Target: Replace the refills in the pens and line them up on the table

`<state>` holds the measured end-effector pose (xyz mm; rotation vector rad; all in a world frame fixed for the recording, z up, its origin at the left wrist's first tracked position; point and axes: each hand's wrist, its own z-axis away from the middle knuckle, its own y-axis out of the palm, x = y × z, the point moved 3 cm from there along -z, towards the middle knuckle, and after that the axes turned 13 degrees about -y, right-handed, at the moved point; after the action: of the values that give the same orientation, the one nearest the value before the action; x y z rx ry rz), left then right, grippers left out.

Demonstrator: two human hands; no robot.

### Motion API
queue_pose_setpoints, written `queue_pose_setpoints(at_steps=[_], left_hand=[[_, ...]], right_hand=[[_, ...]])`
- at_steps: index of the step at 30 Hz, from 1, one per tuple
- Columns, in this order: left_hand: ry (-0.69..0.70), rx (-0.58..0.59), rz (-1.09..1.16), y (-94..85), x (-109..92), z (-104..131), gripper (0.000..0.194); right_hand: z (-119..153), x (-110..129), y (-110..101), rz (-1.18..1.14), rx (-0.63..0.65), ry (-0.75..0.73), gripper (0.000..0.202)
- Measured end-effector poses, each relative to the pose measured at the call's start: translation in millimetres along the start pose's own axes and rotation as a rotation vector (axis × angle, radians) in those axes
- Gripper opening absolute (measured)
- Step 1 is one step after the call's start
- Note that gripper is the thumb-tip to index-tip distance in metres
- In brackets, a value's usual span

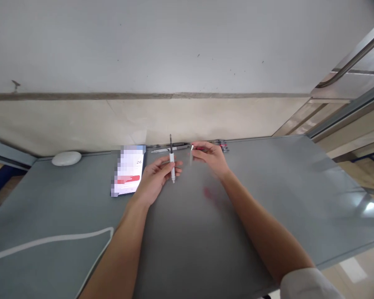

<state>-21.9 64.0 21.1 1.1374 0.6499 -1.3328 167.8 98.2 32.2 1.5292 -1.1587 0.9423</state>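
Note:
My left hand [152,180] is closed around the white barrel of a pen [172,168], held upright. A dark, thin refill sticks out of the barrel's upper end. To its right, my right hand [214,158] pinches a small, shiny whitish piece [192,147] between thumb and fingertips; its kind is too small to make out. The two hands are apart, above the grey table. Behind them, white and dark pens [174,148] lie along the wall. Several pens with red parts [222,145] are partly hidden by my right hand.
A lit phone or tablet [132,168] lies left of my left hand. Farther left is a white oval object [66,158]. A white cable [50,239] crosses the left part of the grey table [180,249]. The wall [187,116] borders the table's back edge.

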Motion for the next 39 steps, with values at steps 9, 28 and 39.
queue_pose_setpoints(at_steps=[9,28,39], left_hand=[[-0.016,0.113,-0.057,15.1,3.8,2.2,0.034],[-0.049,0.264,-0.665,22.8,-49.9,-10.2,0.034],[-0.148,0.348,-1.038,16.6,-60.0,-4.0,0.039]], right_hand=[[31.2,-3.2,-19.9,-0.263,-0.059,0.126,0.021],[29.2,-6.6,-27.1,-0.333,-0.083,0.088,0.023],[28.2,-4.6,-26.0,-0.306,-0.201,-0.005,0.02]])
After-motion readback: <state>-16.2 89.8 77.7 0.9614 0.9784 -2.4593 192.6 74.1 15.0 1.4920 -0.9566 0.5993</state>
